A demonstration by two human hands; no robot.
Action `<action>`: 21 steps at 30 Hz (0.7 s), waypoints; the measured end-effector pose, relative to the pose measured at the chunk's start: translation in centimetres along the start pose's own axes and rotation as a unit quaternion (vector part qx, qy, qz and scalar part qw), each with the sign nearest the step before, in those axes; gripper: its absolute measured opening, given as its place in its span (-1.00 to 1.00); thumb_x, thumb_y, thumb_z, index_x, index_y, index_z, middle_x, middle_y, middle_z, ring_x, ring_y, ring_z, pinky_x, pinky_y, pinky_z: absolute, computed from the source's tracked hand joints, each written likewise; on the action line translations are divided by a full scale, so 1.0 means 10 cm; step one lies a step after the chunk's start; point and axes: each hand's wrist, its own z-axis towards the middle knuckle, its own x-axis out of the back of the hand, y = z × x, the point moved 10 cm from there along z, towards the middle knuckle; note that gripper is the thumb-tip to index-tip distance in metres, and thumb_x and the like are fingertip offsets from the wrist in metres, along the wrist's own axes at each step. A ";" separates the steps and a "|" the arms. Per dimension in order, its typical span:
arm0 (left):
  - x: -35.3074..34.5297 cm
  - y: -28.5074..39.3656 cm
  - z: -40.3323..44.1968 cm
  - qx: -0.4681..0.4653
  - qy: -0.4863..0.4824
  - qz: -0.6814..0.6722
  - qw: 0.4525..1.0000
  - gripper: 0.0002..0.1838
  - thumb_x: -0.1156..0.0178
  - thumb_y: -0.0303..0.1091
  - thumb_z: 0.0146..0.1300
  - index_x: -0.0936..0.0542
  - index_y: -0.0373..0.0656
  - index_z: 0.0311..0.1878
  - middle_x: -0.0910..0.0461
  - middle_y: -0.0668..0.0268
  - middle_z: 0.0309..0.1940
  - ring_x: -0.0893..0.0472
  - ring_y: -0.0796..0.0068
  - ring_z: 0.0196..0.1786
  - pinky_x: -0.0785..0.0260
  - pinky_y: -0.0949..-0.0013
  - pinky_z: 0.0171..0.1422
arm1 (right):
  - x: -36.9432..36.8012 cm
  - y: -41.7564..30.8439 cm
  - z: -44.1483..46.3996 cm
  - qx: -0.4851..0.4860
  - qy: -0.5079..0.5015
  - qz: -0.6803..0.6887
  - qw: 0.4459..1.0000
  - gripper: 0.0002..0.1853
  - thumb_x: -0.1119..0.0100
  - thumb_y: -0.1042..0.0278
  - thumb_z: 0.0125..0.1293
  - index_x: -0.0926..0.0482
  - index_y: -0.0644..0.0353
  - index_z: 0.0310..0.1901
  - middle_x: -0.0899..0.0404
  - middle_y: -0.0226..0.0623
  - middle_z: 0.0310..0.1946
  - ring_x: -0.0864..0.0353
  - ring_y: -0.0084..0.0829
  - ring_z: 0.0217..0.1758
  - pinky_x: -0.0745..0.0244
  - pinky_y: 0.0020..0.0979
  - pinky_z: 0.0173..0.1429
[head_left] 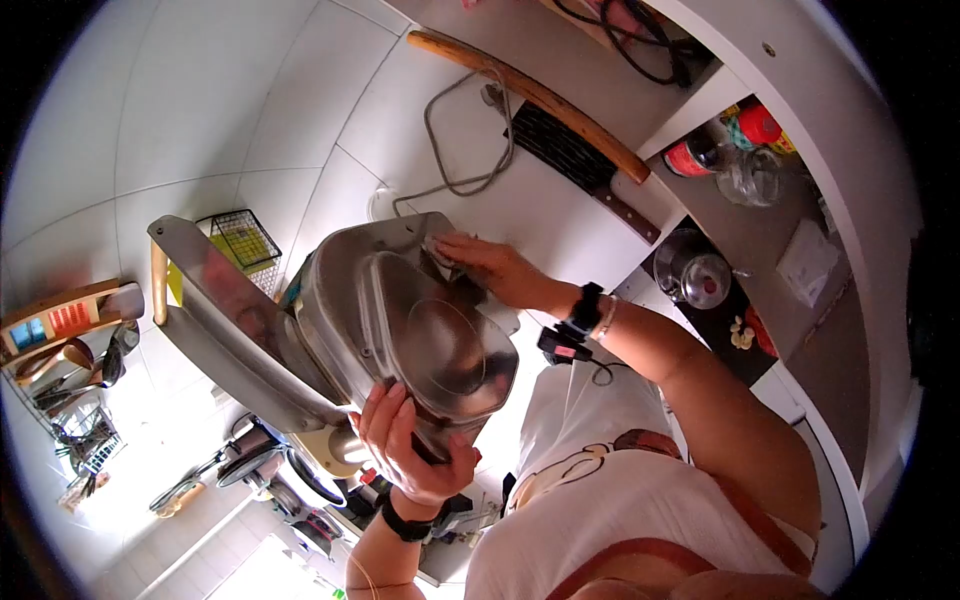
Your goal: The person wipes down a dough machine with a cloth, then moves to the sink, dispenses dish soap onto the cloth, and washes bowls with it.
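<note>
A shiny stainless steel housing with a rounded, basin-like hollow is in front of my body. My left hand is closed round its lower edge, next to a dark part at the rim. Against its upper edge presses my right hand, fingers bent over a small crumpled greyish cloth that is mostly covered. A long metal panel adjoins the housing on the left. My left wrist wears a dark band, my right a black watch.
A cleaver and a curved wooden stick lie on the white surface beside a grey cord. Jars and a glass pot stand at right. Utensils hang at left, near a wire basket.
</note>
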 end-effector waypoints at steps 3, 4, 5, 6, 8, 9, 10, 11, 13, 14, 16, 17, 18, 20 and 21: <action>0.01 0.00 0.00 0.000 0.008 0.005 1.000 -0.47 -0.03 -0.12 0.17 -0.29 -0.23 0.15 -0.39 0.08 0.09 -0.35 0.10 0.21 0.04 0.04 0.38 | -0.17 -0.03 -0.06 0.022 -0.022 -0.102 0.994 -0.38 0.12 0.78 0.14 -0.22 0.23 0.29 -0.13 -0.10 0.36 -0.12 -0.21 0.42 -0.12 -0.30 0.43; 0.01 0.00 0.00 0.005 0.009 0.005 1.000 -0.46 -0.02 -0.12 0.17 -0.29 -0.23 0.15 -0.39 0.08 0.09 -0.34 0.10 0.22 0.04 0.04 0.38 | -0.19 0.01 -0.12 0.003 -0.033 -0.128 0.991 -0.35 0.12 0.78 0.12 -0.18 0.23 0.31 -0.09 -0.09 0.37 -0.09 -0.19 0.43 -0.10 -0.29 0.44; 0.01 0.00 -0.01 0.010 0.010 0.005 1.000 -0.46 -0.02 -0.12 0.18 -0.29 -0.23 0.16 -0.39 0.08 0.09 -0.34 0.10 0.22 0.05 0.04 0.38 | -0.21 0.06 -0.18 -0.018 -0.043 -0.155 0.987 -0.32 0.12 0.77 0.09 -0.15 0.22 0.32 -0.05 -0.09 0.38 -0.07 -0.17 0.43 -0.09 -0.28 0.44; 0.01 0.00 -0.01 0.011 0.009 0.005 1.000 -0.46 -0.02 -0.12 0.18 -0.29 -0.23 0.16 -0.39 0.08 0.09 -0.34 0.10 0.22 0.05 0.04 0.38 | -0.23 0.06 -0.21 -0.019 -0.044 -0.154 0.987 -0.32 0.12 0.77 0.09 -0.15 0.22 0.32 -0.05 -0.09 0.38 -0.07 -0.17 0.43 -0.09 -0.28 0.44; 0.00 0.00 0.00 0.010 0.004 0.007 1.000 -0.46 -0.03 -0.13 0.18 -0.28 -0.24 0.16 -0.38 0.07 0.10 -0.33 0.11 0.23 0.05 0.04 0.38 | -0.22 -0.04 -0.23 0.021 -0.023 -0.238 0.971 -0.33 0.10 0.75 0.08 -0.18 0.22 0.31 -0.10 -0.06 0.35 -0.12 -0.11 0.40 -0.09 -0.24 0.43; 0.01 -0.01 0.00 0.010 0.004 0.007 1.000 -0.46 -0.03 -0.13 0.18 -0.28 -0.24 0.16 -0.38 0.07 0.10 -0.33 0.11 0.23 0.05 0.04 0.38 | -0.21 -0.04 -0.20 0.021 -0.023 -0.238 0.971 -0.33 0.10 0.75 0.08 -0.18 0.22 0.31 -0.10 -0.06 0.35 -0.12 -0.11 0.40 -0.09 -0.24 0.43; 0.01 0.00 0.01 0.006 0.002 0.012 1.000 -0.45 -0.05 -0.16 0.13 -0.28 -0.23 0.16 -0.38 0.08 0.09 -0.33 0.10 0.21 -0.02 0.06 0.35 | -0.17 -0.09 -0.15 0.038 -0.003 -0.250 0.967 -0.33 0.10 0.79 0.04 -0.24 0.22 0.27 -0.18 -0.05 0.29 -0.21 -0.09 0.32 -0.16 -0.26 0.37; 0.01 0.01 0.02 0.002 0.001 0.016 1.000 -0.44 -0.08 -0.18 0.09 -0.28 -0.23 0.15 -0.37 0.08 0.08 -0.33 0.09 0.20 -0.08 0.08 0.32 | -0.13 -0.15 -0.11 0.055 0.017 -0.263 0.963 -0.33 0.09 0.83 0.00 -0.30 0.21 0.24 -0.26 -0.05 0.23 -0.31 -0.07 0.23 -0.23 -0.29 0.31; 0.00 0.01 0.03 0.001 0.002 0.016 1.000 -0.44 -0.08 -0.18 0.09 -0.28 -0.23 0.15 -0.37 0.08 0.08 -0.34 0.09 0.20 -0.09 0.08 0.31 | -0.10 -0.23 -0.10 0.060 0.017 -0.274 0.960 -0.36 0.08 0.82 -0.01 -0.33 0.24 0.20 -0.30 -0.06 0.19 -0.33 -0.07 0.19 -0.26 -0.28 0.27; 0.01 0.01 0.03 0.001 0.004 0.018 1.000 -0.44 -0.08 -0.18 0.09 -0.28 -0.23 0.15 -0.37 0.08 0.08 -0.34 0.09 0.20 -0.09 0.07 0.30 | -0.10 -0.26 -0.10 0.065 0.017 -0.284 0.956 -0.39 0.08 0.80 -0.01 -0.36 0.26 0.17 -0.33 -0.08 0.14 -0.35 -0.06 0.14 -0.29 -0.27 0.23; 0.01 0.02 0.04 0.002 0.003 0.020 1.000 -0.45 -0.08 -0.19 0.09 -0.28 -0.23 0.14 -0.37 0.08 0.07 -0.34 0.08 0.19 -0.09 0.07 0.30 | -0.09 -0.23 -0.15 0.060 0.008 -0.286 0.956 -0.45 0.06 0.78 0.00 -0.40 0.29 0.12 -0.37 -0.08 0.10 -0.38 -0.11 0.11 -0.32 -0.32 0.20; 0.01 0.01 0.03 0.005 0.000 0.022 1.000 -0.45 -0.08 -0.19 0.09 -0.29 -0.23 0.14 -0.38 0.08 0.07 -0.35 0.08 0.19 -0.09 0.07 0.29 | -0.09 -0.20 -0.18 0.053 -0.001 -0.286 0.957 -0.50 0.05 0.75 0.01 -0.44 0.33 0.07 -0.41 -0.09 0.06 -0.41 -0.15 0.07 -0.34 -0.36 0.16; 0.00 0.01 0.03 0.006 0.001 0.023 1.000 -0.45 -0.08 -0.19 0.09 -0.29 -0.23 0.14 -0.38 0.08 0.07 -0.35 0.08 0.19 -0.09 0.07 0.29 | -0.07 -0.19 -0.18 0.053 -0.001 -0.286 0.957 -0.50 0.05 0.75 0.01 -0.44 0.33 0.07 -0.41 -0.09 0.06 -0.41 -0.15 0.07 -0.34 -0.36 0.16; 0.01 0.00 0.01 0.010 0.009 0.006 1.000 -0.47 -0.03 -0.16 0.17 -0.29 -0.23 0.16 -0.39 0.06 0.10 -0.34 0.11 0.22 0.06 0.02 0.40 | 0.20 0.10 -0.16 -0.094 0.077 -0.086 0.989 -0.65 -0.04 0.60 0.11 -0.52 0.33 -0.02 -0.54 -0.09 -0.14 -0.53 -0.22 -0.06 -0.41 -0.32 0.07; 0.00 0.00 0.01 0.011 0.010 0.006 1.000 -0.47 -0.03 -0.16 0.17 -0.29 -0.23 0.16 -0.39 0.06 0.10 -0.34 0.11 0.22 0.06 0.02 0.40 | 0.21 0.12 -0.13 -0.094 0.075 -0.087 0.989 -0.65 -0.04 0.60 0.11 -0.52 0.33 -0.02 -0.54 -0.09 -0.14 -0.53 -0.22 -0.06 -0.41 -0.32 0.07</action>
